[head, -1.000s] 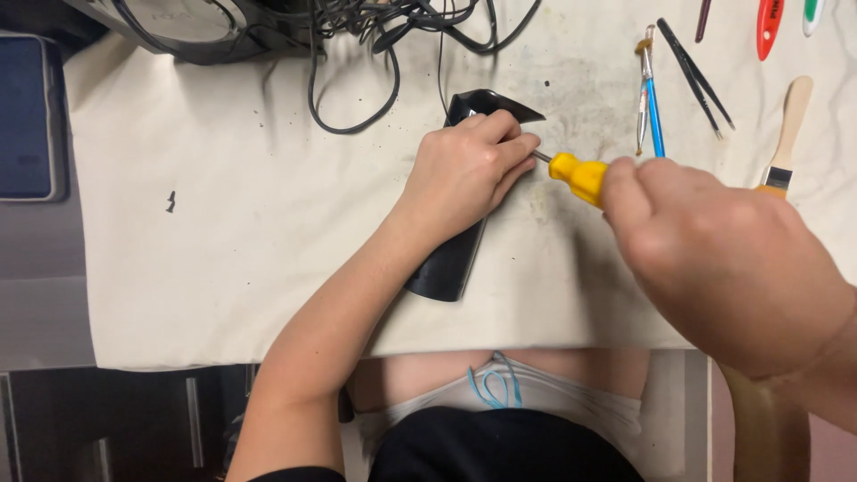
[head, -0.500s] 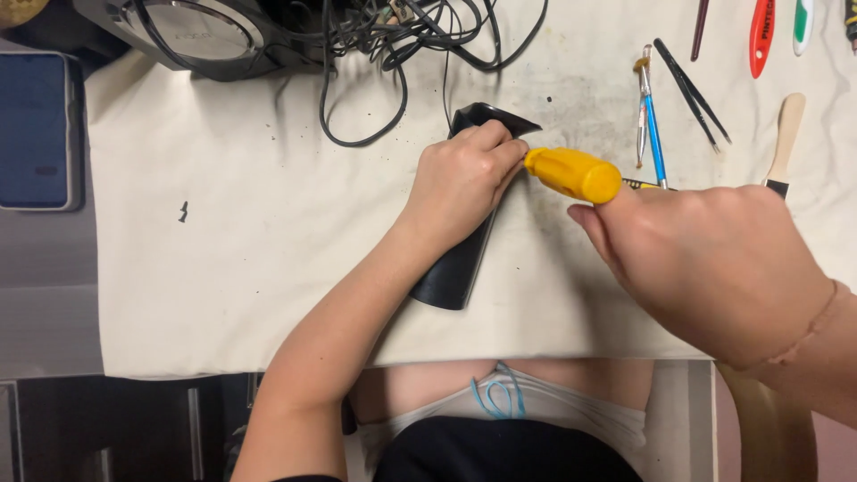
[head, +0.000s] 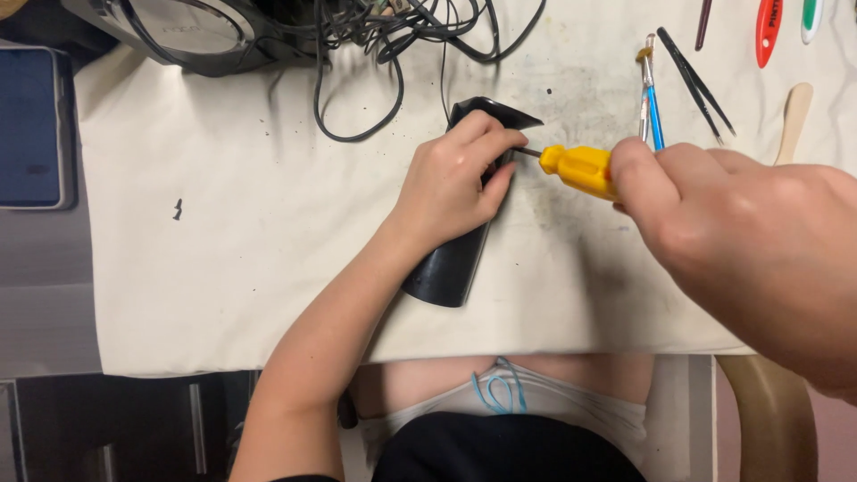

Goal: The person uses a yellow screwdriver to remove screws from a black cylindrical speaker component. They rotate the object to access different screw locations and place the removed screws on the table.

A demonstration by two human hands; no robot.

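Observation:
My left hand (head: 455,183) presses down on a long black device (head: 448,268) that lies on a stained white cloth (head: 223,250), fingers curled over its upper half. My right hand (head: 750,241) grips a screwdriver with a yellow handle (head: 578,168). Its thin metal shaft points left and meets the black device right beside my left fingertips. The device's pointed top end (head: 500,112) sticks out above my left hand.
Tangled black cables (head: 393,36) and a grey round appliance (head: 178,31) lie at the back. Black tweezers (head: 696,85), a blue tool (head: 650,103), a wooden spatula (head: 793,116) and red and green handles lie at the right. A dark tablet (head: 31,125) sits at the left.
The screwdriver has shifted slightly right and turned in my right hand, its tip staying at the device. My left hand keeps holding the black device in the same spot.

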